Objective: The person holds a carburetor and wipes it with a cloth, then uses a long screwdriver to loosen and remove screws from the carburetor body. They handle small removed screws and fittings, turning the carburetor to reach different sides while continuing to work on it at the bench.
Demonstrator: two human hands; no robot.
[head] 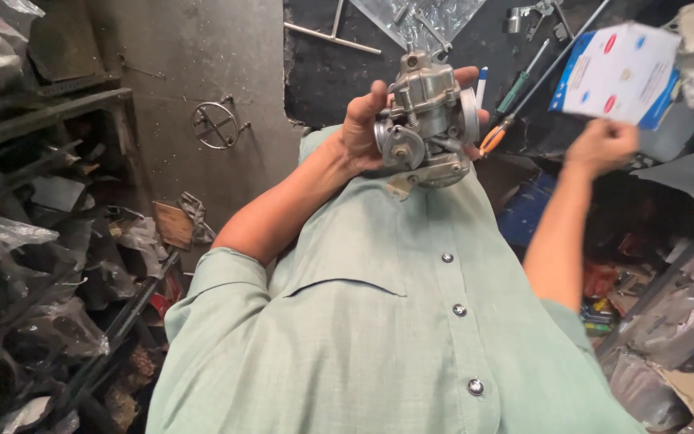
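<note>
While the left hand (361, 128) was raised in front of the pale green shirt (387, 321), its grip was wrapped around a grey metal carburettor (427, 120), thumb on the near side and fingertips showing past the far edge. That carburettor sat upright in the palm, its round ports facing the camera, held clear above the dark surface (323, 72). Off to the other side, the right hand (600, 146) was lifted higher and its grip pinched the lower edge of a white and blue printed card package (616, 74), which was blurred. Between the two hands, an orange-handled screwdriver (516, 112) and a green-handled one (522, 80) lay on the surface, with a clear plastic bag of metal parts (423, 18) farther back. Left of the person, shelves (34, 241) held crumpled plastic bags and scrap.
</note>
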